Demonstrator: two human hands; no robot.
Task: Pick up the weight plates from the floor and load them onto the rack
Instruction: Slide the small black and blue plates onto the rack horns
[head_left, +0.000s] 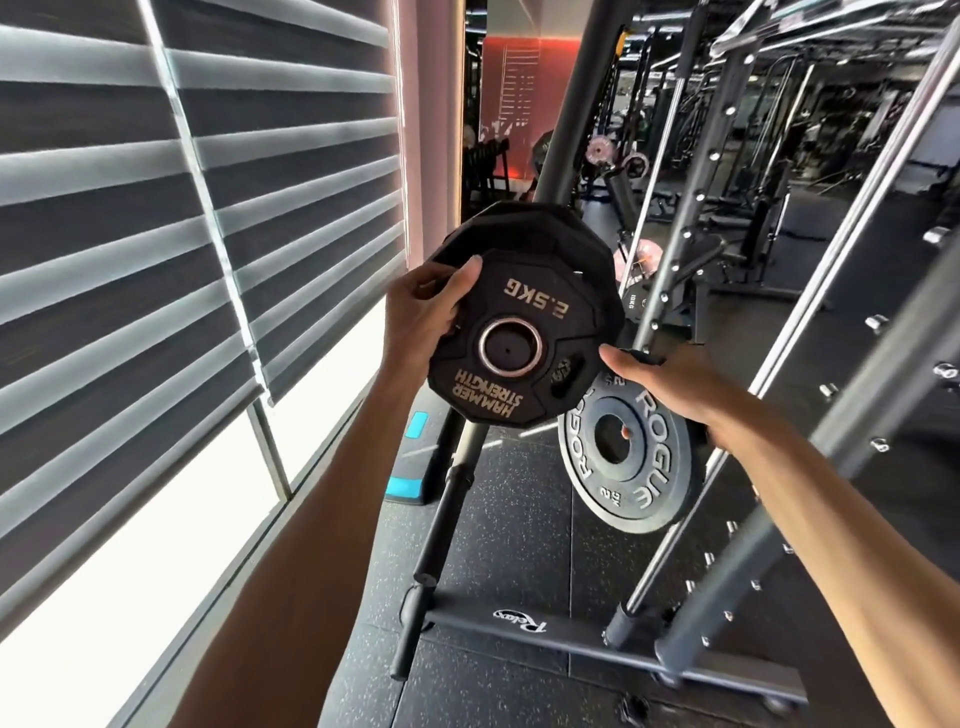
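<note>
A small black 2.5KG Hammer Strength plate (524, 312) sits on a peg of the dark rack (561, 130), the peg end showing through its centre hole. A bigger black plate (524, 223) lies right behind it on the same peg. My left hand (423, 314) grips the small plate's left edge, thumb on its face. My right hand (670, 387) holds the top rim of a grey Rogue plate (644, 467), which hangs lower and to the right, its face towards me.
Window blinds (182, 208) fill the left side. Bare lower pegs (441, 519) stick out of the rack post above its base bar (571, 634). A perforated grey upright (810, 467) stands at right. A blue-and-black step (410, 467) lies on the rubber floor. Gym machines stand behind.
</note>
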